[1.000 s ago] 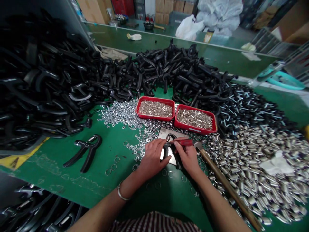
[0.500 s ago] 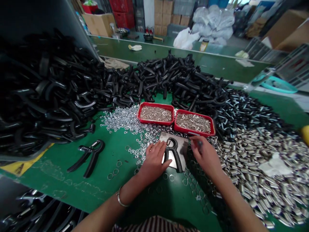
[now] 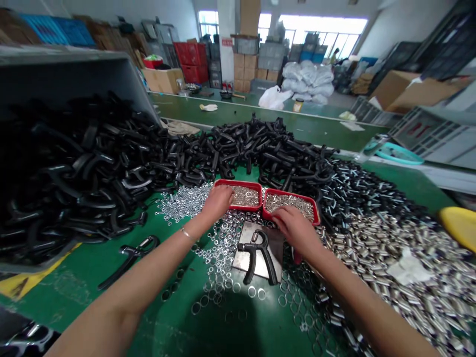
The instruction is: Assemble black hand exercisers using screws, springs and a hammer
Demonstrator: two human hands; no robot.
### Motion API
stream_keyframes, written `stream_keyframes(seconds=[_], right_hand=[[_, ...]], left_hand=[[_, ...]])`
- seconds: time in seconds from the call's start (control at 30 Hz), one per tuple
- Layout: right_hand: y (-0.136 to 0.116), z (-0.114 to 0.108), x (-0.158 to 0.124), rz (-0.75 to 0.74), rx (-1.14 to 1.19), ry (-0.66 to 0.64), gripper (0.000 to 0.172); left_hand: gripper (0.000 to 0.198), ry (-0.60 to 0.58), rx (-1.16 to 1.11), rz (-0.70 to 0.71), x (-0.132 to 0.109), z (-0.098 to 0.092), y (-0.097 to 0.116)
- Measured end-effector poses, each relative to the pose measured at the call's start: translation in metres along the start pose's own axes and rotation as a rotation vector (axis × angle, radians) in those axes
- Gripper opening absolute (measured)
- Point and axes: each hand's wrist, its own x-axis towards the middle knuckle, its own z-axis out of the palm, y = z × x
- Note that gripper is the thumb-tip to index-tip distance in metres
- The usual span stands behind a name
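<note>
On a square metal plate (image 3: 241,255) lies a black hand grip strengthener (image 3: 252,255), its two handles spread toward me and a spring near its top. My left hand (image 3: 219,201) reaches into the left end of the left red tray (image 3: 238,183), which holds tiny metal parts; its fingers are bent together, tips hidden. My right hand (image 3: 293,225) dips its closed fingers into the front of the right red tray (image 3: 318,210), full of small metal pins (image 3: 297,202). Whatever either hand pinches is hidden. Another hand grip (image 3: 130,255) lies to the left, partly behind my left forearm.
Black handles (image 3: 253,144) are heaped across the back and in a grey bin (image 3: 139,89) at left. Loose metal rings (image 3: 223,258) surround the plate. Springs (image 3: 375,248) and black-ended screws (image 3: 360,183) pile up at right. A yellow object (image 3: 459,225) stands at the right edge.
My left hand has left the hand grip and moved up to the left tray. My right hand has moved from beside the plate to the right tray. The view has tilted up.
</note>
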Motion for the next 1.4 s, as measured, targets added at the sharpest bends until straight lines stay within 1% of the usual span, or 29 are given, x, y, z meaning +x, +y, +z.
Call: stream_keyframes(seconds=[0.07,0.1,0.17,0.23,0.33,0.4,0.47,0.6,0.73,0.83,0.9,0.97,1.07,1.13,1.17,1.23,1.3,1.4], right_hand=[[-0.013,0.012,0.042,-0.08,-0.048,-0.041,0.021],[-0.017,0.019,0.063,-0.113,-0.075,-0.064,0.022],[-0.019,0.038,0.098,-0.129,-0.093,-0.106,0.022],[-0.015,0.058,0.122,-0.126,-0.079,-0.138,0.019],[-0.004,0.083,0.137,-0.1,-0.036,-0.162,0.008],[0.001,0.094,0.137,-0.072,-0.007,-0.162,0.009],[0.005,0.099,0.135,-0.048,0.019,-0.157,0.008],[0.006,0.1,0.134,-0.02,0.065,-0.144,0.008],[0.004,0.099,0.134,0.019,0.105,-0.114,0.007],[0.003,0.099,0.132,0.042,0.14,-0.082,0.004],[0.003,0.099,0.13,0.048,0.17,-0.058,0.003],[0.004,0.099,0.129,0.053,0.202,-0.032,0.004],[0.004,0.1,0.129,0.06,0.256,0.007,0.007],[0.003,0.097,0.131,0.06,0.3,0.033,0.007],[0.002,0.094,0.131,0.059,0.318,0.048,0.007],[0.0,0.084,0.126,0.078,0.398,0.09,0.004],[-0.004,0.071,0.113,0.135,0.568,0.139,0.006],[-0.009,0.053,0.073,0.239,0.847,0.163,0.013]], left_hand=[[0.014,-0.037,0.04,-0.015,0.022,0.003,-0.009],[0.013,-0.038,0.046,-0.016,0.028,0.005,-0.011],[0.014,-0.015,0.047,-0.02,0.03,0.012,-0.015],[0.018,0.009,0.04,-0.029,0.025,0.019,-0.018],[0.02,0.083,-0.029,-0.031,0.018,0.029,-0.024],[0.018,0.148,-0.093,-0.012,0.018,0.035,-0.029],[0.017,0.191,-0.138,0.012,0.019,0.039,-0.031],[0.016,0.229,-0.178,0.014,0.021,0.041,-0.032],[0.014,0.27,-0.262,0.032,0.02,0.035,-0.03],[0.012,0.353,-0.382,0.011,0.008,0.026,-0.024],[0.011,0.385,-0.46,-0.023,-0.011,0.02,-0.014],[0.012,0.343,-0.525,-0.039,-0.038,0.017,-0.003],[0.011,0.194,-0.603,-0.06,-0.08,0.018,0.015],[0.01,0.105,-0.626,-0.075,-0.099,0.021,0.025],[0.009,0.077,-0.628,-0.076,-0.104,0.022,0.029],[0.009,0.05,-0.624,-0.06,-0.106,0.023,0.037],[0.011,0.022,-0.615,-0.02,-0.1,0.025,0.045],[0.015,-0.007,-0.588,0.067,-0.087,0.03,0.057]])
